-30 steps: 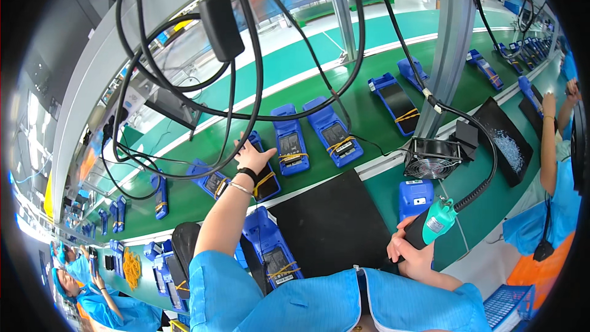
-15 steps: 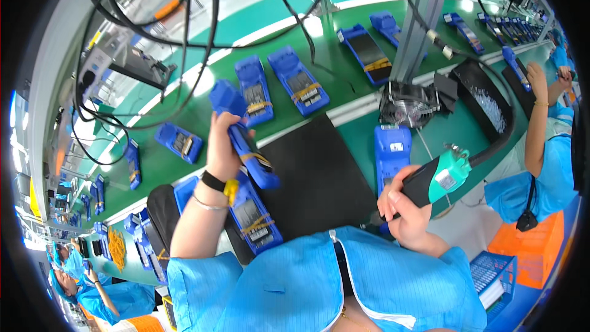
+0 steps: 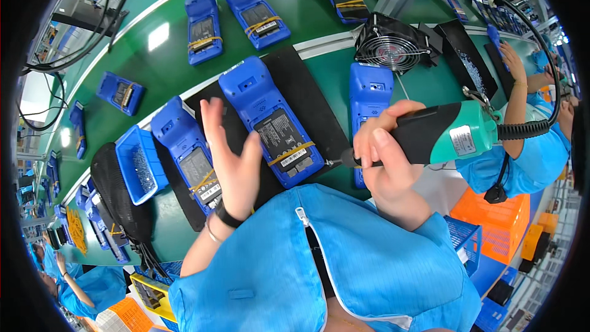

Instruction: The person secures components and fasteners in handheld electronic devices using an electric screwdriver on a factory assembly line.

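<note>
A blue handheld terminal [image 3: 255, 95] lies back up on the black mat [image 3: 322, 110], a yellow rubber band around its battery. Just left of it is my left hand [image 3: 236, 175], holding nothing, its fingers apart. My right hand [image 3: 393, 163] grips a green and black electric screwdriver [image 3: 436, 132]. Its tip points left, close to the terminal's lower right edge. A second banded terminal [image 3: 178, 129] lies partly behind my left hand. Another terminal [image 3: 369, 89] is partly covered by my right hand.
A blue bin [image 3: 133, 178] of small screws stands beside a black mesh bag [image 3: 117, 203]. A small fan [image 3: 390, 52] sits by the metal post, near a black tray [image 3: 452, 52] of small parts. More terminals [image 3: 255, 9] line the green bench. Co-workers sit on both sides.
My left hand has let go of the terminal it held; that terminal now lies on the black mat. The screwdriver tip is now beside it. The view has shifted, showing the blue bin.
</note>
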